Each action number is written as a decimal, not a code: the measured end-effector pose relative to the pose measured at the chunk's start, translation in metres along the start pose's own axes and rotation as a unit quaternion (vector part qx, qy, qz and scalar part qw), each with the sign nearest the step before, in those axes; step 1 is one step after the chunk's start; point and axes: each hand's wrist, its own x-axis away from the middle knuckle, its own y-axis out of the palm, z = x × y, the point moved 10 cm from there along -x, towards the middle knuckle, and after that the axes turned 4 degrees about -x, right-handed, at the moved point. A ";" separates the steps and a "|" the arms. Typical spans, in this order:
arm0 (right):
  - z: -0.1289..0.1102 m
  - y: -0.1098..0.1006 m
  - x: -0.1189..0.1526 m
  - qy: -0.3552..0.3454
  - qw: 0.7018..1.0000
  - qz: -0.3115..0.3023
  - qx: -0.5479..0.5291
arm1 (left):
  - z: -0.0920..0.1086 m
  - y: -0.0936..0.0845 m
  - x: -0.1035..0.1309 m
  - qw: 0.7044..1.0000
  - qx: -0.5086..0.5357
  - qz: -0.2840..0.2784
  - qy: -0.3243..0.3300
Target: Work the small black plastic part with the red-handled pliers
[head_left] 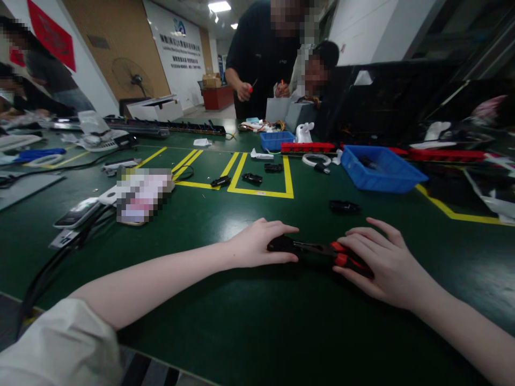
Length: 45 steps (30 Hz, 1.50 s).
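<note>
My right hand [386,265] is closed around the red and black handles of a pair of pliers [341,256]. The pliers lie level just above the table, with their dark jaws pointing left. My left hand [263,244] grips a small black part [281,244] between thumb and fingers, and the tips of the jaws meet this part. Whether the jaws bite on it or only touch it I cannot tell. Beyond my right hand, a similar black piece [345,207] rests on the green table [257,332].
Several black pieces [252,178] lie in and beside a yellow tape outline [261,193]. A blue bin [382,169] stands at the right, a smaller blue tray [277,140] farther back. Left are a phone [145,198] and black cables [60,262]. A person [261,59] stands across the table.
</note>
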 end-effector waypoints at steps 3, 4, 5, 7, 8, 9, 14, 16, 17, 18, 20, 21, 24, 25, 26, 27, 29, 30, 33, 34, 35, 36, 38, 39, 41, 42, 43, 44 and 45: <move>-0.001 0.000 -0.001 0.000 1.000 -0.009 -0.011 | -0.001 0.006 -0.002 0.999 -0.022 -0.033 -0.006; -0.001 0.001 -0.001 -0.001 1.000 -0.012 -0.016 | -0.002 0.007 -0.002 0.999 -0.030 -0.040 -0.008; -0.001 0.001 -0.001 0.000 1.000 -0.015 -0.021 | -0.002 0.008 -0.002 0.998 -0.038 -0.046 -0.013; 0.000 0.001 -0.002 0.004 0.999 -0.016 -0.029 | -0.003 0.008 -0.003 0.997 -0.050 -0.053 -0.021; 0.001 0.001 -0.002 0.007 0.999 -0.014 -0.034 | -0.003 0.009 -0.003 0.997 -0.052 -0.056 -0.022; 0.002 0.001 -0.001 0.012 0.999 -0.014 -0.040 | -0.003 0.009 -0.003 0.997 -0.053 -0.059 -0.021; 0.005 0.005 0.001 0.037 0.997 -0.025 -0.069 | -0.002 0.009 -0.003 0.997 -0.054 -0.054 -0.013; 0.006 0.006 0.003 0.041 0.996 -0.025 -0.074 | -0.002 0.009 -0.003 0.997 -0.058 -0.051 -0.012; 0.006 0.005 0.003 0.042 0.996 -0.024 -0.075 | -0.001 0.009 -0.002 0.997 -0.060 -0.051 -0.010; 0.006 0.004 0.003 0.042 0.996 -0.022 -0.075 | -0.001 0.009 -0.002 0.997 -0.062 -0.051 -0.008; 0.006 0.002 0.003 0.039 0.997 -0.014 -0.071 | 0.001 0.010 -0.002 0.996 -0.067 -0.054 -0.002; 0.006 0.000 0.003 0.038 0.997 -0.009 -0.067 | 0.001 0.010 -0.002 0.996 -0.071 -0.055 0.000; 0.007 -0.004 0.003 0.039 0.998 0.003 -0.054 | 0.002 0.010 -0.001 0.995 -0.077 -0.058 -0.003; 0.008 -0.005 0.003 0.041 0.998 0.006 -0.049 | 0.002 0.010 -0.001 0.995 -0.077 -0.058 -0.005; 0.008 -0.006 0.004 0.043 0.998 0.009 -0.046 | 0.001 0.011 -0.001 0.995 -0.076 -0.059 -0.006; 0.009 -0.007 0.004 0.044 0.998 0.011 -0.044 | 0.001 0.011 -0.001 0.995 -0.076 -0.059 -0.006; 0.009 -0.007 0.004 0.041 0.998 0.009 -0.039 | 0.001 0.011 -0.001 0.995 -0.076 -0.057 -0.006; 0.008 -0.007 0.004 0.038 0.999 0.008 -0.037 | 0.001 0.011 -0.001 0.996 -0.075 -0.057 -0.005; 0.005 -0.007 0.004 0.026 0.999 0.007 -0.028 | 0.001 0.011 -0.001 0.996 -0.071 -0.057 -0.005; 0.004 -0.008 0.003 0.023 0.999 0.008 -0.025 | 0.001 0.011 -0.001 0.996 -0.071 -0.059 -0.005; 0.004 -0.008 0.003 0.020 0.999 0.009 -0.023 | 0.001 0.011 -0.001 0.996 -0.073 -0.060 -0.006; 0.003 -0.008 0.003 0.018 1.000 0.011 -0.023 | 0.001 0.012 -0.001 0.995 -0.075 -0.061 -0.007; 0.003 -0.007 0.004 0.016 0.999 0.014 -0.025 | 0.001 0.012 -0.001 0.995 -0.077 -0.063 -0.010; 0.002 -0.007 0.004 0.015 0.999 0.015 -0.028 | 0.001 0.012 -0.001 0.995 -0.078 -0.064 -0.011; 0.002 -0.007 0.005 0.012 0.999 0.020 -0.031 | 0.001 0.013 -0.001 0.994 -0.081 -0.067 -0.011; 0.002 -0.008 0.006 0.011 0.999 0.023 -0.033 | 0.001 0.013 -0.001 0.994 -0.082 -0.068 -0.012; 0.002 -0.009 0.006 0.011 0.999 0.026 -0.034 | 0.001 0.013 -0.001 0.994 -0.085 -0.070 -0.013; 0.001 -0.009 0.006 0.011 0.999 0.028 -0.036 | 0.000 0.013 -0.001 0.994 -0.088 -0.070 -0.013; 0.001 -0.010 0.006 0.011 0.999 0.029 -0.038 | 0.000 0.013 -0.001 0.993 -0.091 -0.071 -0.013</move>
